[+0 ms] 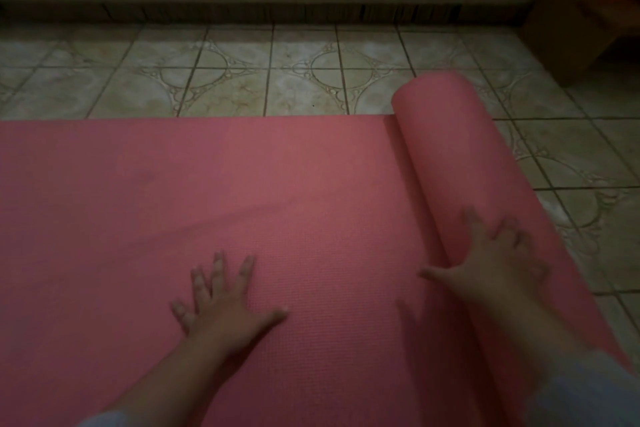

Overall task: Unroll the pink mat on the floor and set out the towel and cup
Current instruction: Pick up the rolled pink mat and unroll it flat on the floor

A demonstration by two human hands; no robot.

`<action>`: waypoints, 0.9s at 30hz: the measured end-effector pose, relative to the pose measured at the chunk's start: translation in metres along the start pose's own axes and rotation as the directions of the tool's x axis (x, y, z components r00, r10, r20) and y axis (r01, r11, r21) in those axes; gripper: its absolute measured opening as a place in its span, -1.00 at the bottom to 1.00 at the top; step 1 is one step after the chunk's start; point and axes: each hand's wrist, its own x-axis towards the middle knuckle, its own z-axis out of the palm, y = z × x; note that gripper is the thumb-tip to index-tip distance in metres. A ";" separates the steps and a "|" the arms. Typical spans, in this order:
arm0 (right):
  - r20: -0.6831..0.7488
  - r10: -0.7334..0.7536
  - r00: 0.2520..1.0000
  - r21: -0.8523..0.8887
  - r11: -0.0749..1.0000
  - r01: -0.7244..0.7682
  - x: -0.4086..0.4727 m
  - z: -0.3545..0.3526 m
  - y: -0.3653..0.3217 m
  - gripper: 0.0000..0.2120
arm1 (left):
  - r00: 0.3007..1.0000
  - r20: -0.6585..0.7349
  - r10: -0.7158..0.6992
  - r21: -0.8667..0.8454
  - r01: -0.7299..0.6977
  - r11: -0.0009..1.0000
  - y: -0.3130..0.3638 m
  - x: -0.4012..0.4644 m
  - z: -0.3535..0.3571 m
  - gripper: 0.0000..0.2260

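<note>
Left hand [221, 302] nearest the camera, fingers spread, palm flat on the unrolled stretch of the pink textured foam mat [173, 201], pinning it to the floor. Right hand [491, 260], fingers spread and a bit blurred, rests on the near part of the remaining pink roll [450, 156]; nothing pinched. Roll sits at the right end of the flat part, long axis running away from the person toward the wall, so the free direction is rightward over bare patterned beige floor tiles [242, 80]. Right hand is the nearer one to push; likely a sideways shove to the right finishes unrolling. Brown cardboard box [568, 31] in the far right corner by the wall. Towel and cup not visible.
</note>
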 end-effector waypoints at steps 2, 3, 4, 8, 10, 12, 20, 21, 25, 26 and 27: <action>-0.009 0.020 1.000 -0.023 1.000 -0.020 0.003 0.008 0.005 0.22 | 1.000 -0.025 0.006 -0.033 -0.007 0.999 0.018 -0.002 0.005 0.08; -0.048 0.035 0.998 -0.025 0.999 -0.036 0.005 0.009 0.010 0.23 | 0.999 -0.027 0.042 -0.031 -0.043 0.999 0.030 -0.003 0.008 0.09; -0.089 0.058 0.994 -0.026 0.998 -0.061 0.007 0.008 0.016 0.23 | 0.996 -0.019 0.088 -0.025 -0.089 0.996 0.041 -0.005 0.011 0.10; -0.090 0.109 0.990 0.070 0.992 -0.103 0.016 -0.002 0.026 0.20 | 0.996 0.035 0.082 -0.012 -0.082 0.997 0.057 -0.005 0.018 0.14; -0.033 0.051 0.998 0.031 0.998 -0.050 0.018 -0.004 0.020 0.13 | 0.999 0.039 0.028 -0.034 -0.027 0.999 0.053 -0.003 0.018 0.18; -0.001 0.003 1.000 -0.007 1.000 -0.003 0.016 -0.004 0.009 0.07 | 0.999 0.040 0.004 -0.049 -0.002 0.999 0.050 -0.001 0.015 0.21; 0.003 -0.164 0.986 0.107 0.981 0.163 -0.015 0.004 -0.027 0.04 | 0.998 -0.059 -0.025 -0.031 0.023 0.999 0.008 0.002 0.004 0.19; 0.008 -0.187 0.982 0.114 0.976 0.185 -0.020 0.007 -0.032 0.04 | 0.997 -0.071 -0.032 -0.029 0.030 0.999 0.000 0.003 0.002 0.18; 0.017 -0.232 0.973 0.141 0.964 0.227 -0.025 0.000 -0.034 0.04 | 0.996 -0.077 -0.037 -0.031 0.035 0.999 -0.010 0.005 -0.004 0.18; 0.005 -0.215 0.977 0.168 0.963 0.211 -0.023 -0.006 -0.028 0.03 | 0.996 -0.077 -0.036 -0.027 0.034 0.999 -0.010 0.005 -0.004 0.19; -0.011 -0.188 0.982 0.209 0.960 0.186 -0.020 -0.012 -0.018 0.02 | 0.996 -0.078 -0.036 -0.025 0.034 0.999 -0.009 0.005 -0.004 0.19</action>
